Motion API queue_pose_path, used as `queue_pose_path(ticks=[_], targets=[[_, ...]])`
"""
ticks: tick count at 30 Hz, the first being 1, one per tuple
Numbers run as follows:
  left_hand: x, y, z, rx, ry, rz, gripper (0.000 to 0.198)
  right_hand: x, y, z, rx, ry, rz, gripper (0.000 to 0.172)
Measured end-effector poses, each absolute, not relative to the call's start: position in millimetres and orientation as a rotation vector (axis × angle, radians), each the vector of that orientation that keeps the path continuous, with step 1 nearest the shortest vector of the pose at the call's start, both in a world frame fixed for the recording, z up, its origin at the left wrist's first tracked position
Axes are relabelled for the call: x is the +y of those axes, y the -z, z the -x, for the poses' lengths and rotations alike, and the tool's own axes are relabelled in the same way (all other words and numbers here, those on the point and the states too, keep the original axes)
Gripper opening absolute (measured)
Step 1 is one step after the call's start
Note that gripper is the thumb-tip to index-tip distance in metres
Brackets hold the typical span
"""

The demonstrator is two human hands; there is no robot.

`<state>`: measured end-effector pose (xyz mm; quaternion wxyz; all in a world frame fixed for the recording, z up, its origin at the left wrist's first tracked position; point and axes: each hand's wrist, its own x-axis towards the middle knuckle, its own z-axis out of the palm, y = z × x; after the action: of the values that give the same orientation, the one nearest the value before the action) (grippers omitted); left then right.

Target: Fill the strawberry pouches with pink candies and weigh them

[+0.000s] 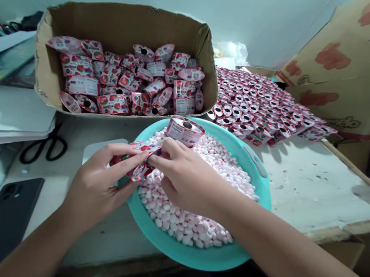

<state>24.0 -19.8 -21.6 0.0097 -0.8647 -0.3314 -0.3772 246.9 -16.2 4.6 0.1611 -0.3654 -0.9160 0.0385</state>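
Note:
My left hand [103, 176] grips a small red-and-white candy packet [136, 161] with strawberry print, tilted over the left rim of a turquoise basin [185, 259]. The fingertips of my right hand [182, 171] are at the packet's open end. Those fingers are curled, and whatever they may pinch is hidden. Beneath both hands, the basin holds many small pale pink candies [186, 229]. A second packet [185, 130] with a dark round opening lies on the candies at the far rim, just beyond my right hand.
Behind the basin, a cardboard box [129, 23] contains several printed packets. Many more packets [259, 104] stand massed at the right. Black-handled scissors [43, 149], a dark phone [4, 221] and stacked papers [0, 110] lie at the left. A large carton [355, 87] stands back right.

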Motion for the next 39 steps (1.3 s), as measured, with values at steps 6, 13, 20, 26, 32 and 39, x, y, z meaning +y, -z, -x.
queue_pose_path(ticks=[6,13,20,26,32,39], targets=[[-23.2,20.9,-25.4,-1.074,1.213,2.706,0.055,-13.9,-3.2,-248.7,-2.599,-0.1,1.003,0.036],[-22.1,24.2,-20.4,-1.019,1.09,2.623,0.057,-16.0,-1.1,-251.7,-2.53,-0.311,0.882,0.033],[-12.7,25.5,-14.0,-1.103,1.052,2.492,0.05,-18.3,-11.1,-255.1,-2.538,-0.328,1.009,0.031],[-14.9,22.6,-18.0,-1.19,1.111,2.438,0.044,-2.1,-4.4,-270.5,-2.547,-0.431,1.162,0.027],[-10.8,21.5,-15.2,-1.234,1.176,2.341,0.043,-1.2,-11.2,-276.9,-2.46,-0.56,1.078,0.028],[-6.8,10.0,-1.1,-1.453,1.171,2.288,0.044,1.8,-6.0,-279.7,-2.447,-0.473,1.108,0.024]])
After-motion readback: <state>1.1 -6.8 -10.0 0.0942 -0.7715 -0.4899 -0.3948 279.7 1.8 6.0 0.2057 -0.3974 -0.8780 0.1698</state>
